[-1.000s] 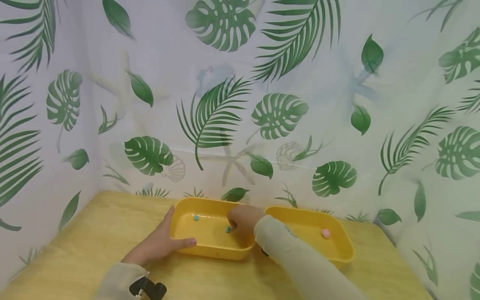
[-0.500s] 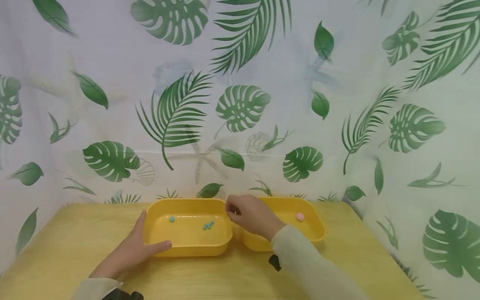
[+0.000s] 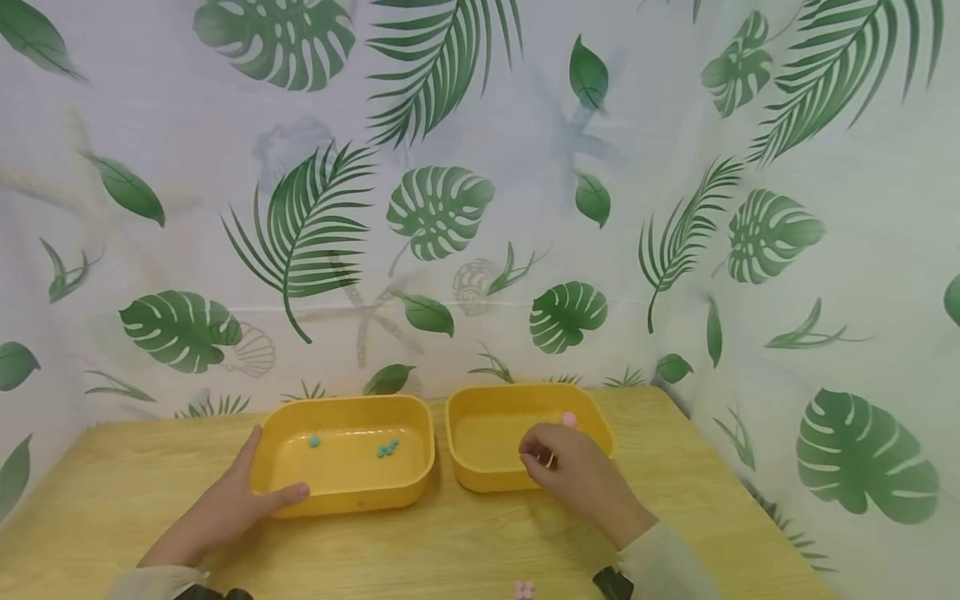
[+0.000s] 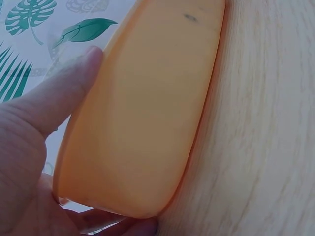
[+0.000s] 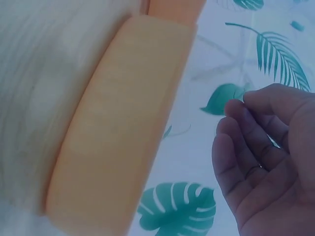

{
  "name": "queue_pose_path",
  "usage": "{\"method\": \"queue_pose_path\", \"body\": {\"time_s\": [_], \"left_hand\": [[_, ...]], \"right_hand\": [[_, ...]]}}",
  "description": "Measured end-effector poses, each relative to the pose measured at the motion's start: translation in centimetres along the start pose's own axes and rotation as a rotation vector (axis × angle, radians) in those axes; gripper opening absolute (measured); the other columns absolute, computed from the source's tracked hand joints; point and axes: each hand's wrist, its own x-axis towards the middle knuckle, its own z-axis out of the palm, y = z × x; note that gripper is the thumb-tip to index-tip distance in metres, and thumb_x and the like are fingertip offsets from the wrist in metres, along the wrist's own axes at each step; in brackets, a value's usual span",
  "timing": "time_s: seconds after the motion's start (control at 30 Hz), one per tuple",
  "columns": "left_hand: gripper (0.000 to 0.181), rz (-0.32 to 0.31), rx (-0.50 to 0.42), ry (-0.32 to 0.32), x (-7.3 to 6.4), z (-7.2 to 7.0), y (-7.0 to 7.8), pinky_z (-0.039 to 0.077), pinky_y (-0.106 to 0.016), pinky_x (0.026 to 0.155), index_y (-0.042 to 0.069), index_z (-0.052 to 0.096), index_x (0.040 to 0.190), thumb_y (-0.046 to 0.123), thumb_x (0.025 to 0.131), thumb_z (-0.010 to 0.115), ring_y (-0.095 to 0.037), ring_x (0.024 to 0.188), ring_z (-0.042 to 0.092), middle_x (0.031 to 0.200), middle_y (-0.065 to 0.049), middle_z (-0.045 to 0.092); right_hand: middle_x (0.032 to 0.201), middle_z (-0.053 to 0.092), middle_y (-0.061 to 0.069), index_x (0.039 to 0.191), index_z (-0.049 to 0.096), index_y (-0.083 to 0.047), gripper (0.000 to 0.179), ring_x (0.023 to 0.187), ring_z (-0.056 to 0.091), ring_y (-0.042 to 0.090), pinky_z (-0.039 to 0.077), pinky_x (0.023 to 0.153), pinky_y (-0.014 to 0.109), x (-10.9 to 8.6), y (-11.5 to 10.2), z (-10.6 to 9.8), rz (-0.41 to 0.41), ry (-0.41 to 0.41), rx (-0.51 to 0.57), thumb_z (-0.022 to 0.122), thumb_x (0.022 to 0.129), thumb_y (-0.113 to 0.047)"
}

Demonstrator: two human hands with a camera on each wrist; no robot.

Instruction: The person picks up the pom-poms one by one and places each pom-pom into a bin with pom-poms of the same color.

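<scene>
My left hand (image 3: 228, 508) grips the near left corner of the left yellow tray (image 3: 352, 500), thumb over the front rim and fingers round the side. The left wrist view shows that thumb on the tray's rim. Inside lie a round teal piece (image 3: 314, 442) and a cluster of small teal bits (image 3: 387, 450). My right hand (image 3: 577, 475) hovers at the front rim of the right yellow tray (image 3: 480, 482), fingers loosely curled. Nothing shows between its fingers in the right wrist view. Behind it, partly hidden, a round pink piece (image 3: 569, 419) lies in the right tray.
A small pink flower-like piece (image 3: 524, 590) lies on the wooden table (image 3: 420, 546) at the bottom of the head view. Behind the table hangs a white leaf-print sheet (image 3: 487, 350). The two trays stand side by side near it.
My right hand has come out of the left tray and moved right, to the right tray's front. The teal cluster shows fully. The head view has turned right; the left hand keeps its grip.
</scene>
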Motion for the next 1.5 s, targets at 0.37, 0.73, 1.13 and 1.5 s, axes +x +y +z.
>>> {"method": "queue_pose_path", "body": {"time_s": [0.37, 0.73, 1.13, 1.5], "left_hand": [[0.13, -0.03, 0.022, -0.014, 0.0, -0.6, -0.3, 0.016, -0.075, 0.116, 0.002, -0.024, 0.159, 0.061, 0.091, 0.07, -0.062, 0.147, 0.016, 0.163, -0.041, 0.002], [0.131, -0.072, 0.028, -0.014, 0.3, -2.3, -0.8, 0.012, -0.077, 0.115, 0.003, -0.025, 0.159, 0.06, 0.091, 0.071, -0.063, 0.147, 0.01, 0.163, -0.042, -0.004], [0.127, -0.037, 0.005, 0.029, -0.1, -2.9, -2.0, 0.012, -0.077, 0.115, 0.002, -0.024, 0.159, 0.052, 0.093, 0.072, -0.065, 0.146, 0.007, 0.163, -0.042, -0.005], [0.109, 0.199, 0.1, 0.433, -2.8, -2.4, 4.0, 0.027, -0.081, 0.102, 0.003, 0.006, 0.166, 0.052, 0.095, 0.071, -0.062, 0.141, 0.022, 0.16, -0.04, 0.017]], "right_hand": [[0.08, 0.062, -0.017, 0.09, 0.069, -0.021, 0.013, 0.072, 0.055, 0.0, 0.052, 0.067, 0.023, -1.7, 1.9, -0.4, 0.048, 0.011, 0.012, 0.073, 0.094, -0.01], [0.079, 0.062, -0.018, 0.09, 0.068, -0.022, 0.011, 0.072, 0.054, 0.001, 0.052, 0.07, 0.025, -2.3, 2.4, -2.0, 0.099, -0.111, -0.011, 0.072, 0.096, -0.013], [0.077, 0.059, -0.016, 0.09, 0.068, -0.021, 0.01, 0.07, 0.051, 0.002, 0.049, 0.068, 0.025, -1.7, 2.3, -3.1, 0.057, -0.195, -0.022, 0.071, 0.097, -0.016], [0.074, 0.056, -0.014, 0.09, 0.067, -0.021, 0.009, 0.068, 0.049, 0.002, 0.046, 0.063, 0.024, -2.3, 2.4, -3.6, 0.053, -0.329, 0.043, 0.07, 0.098, -0.016]]}}
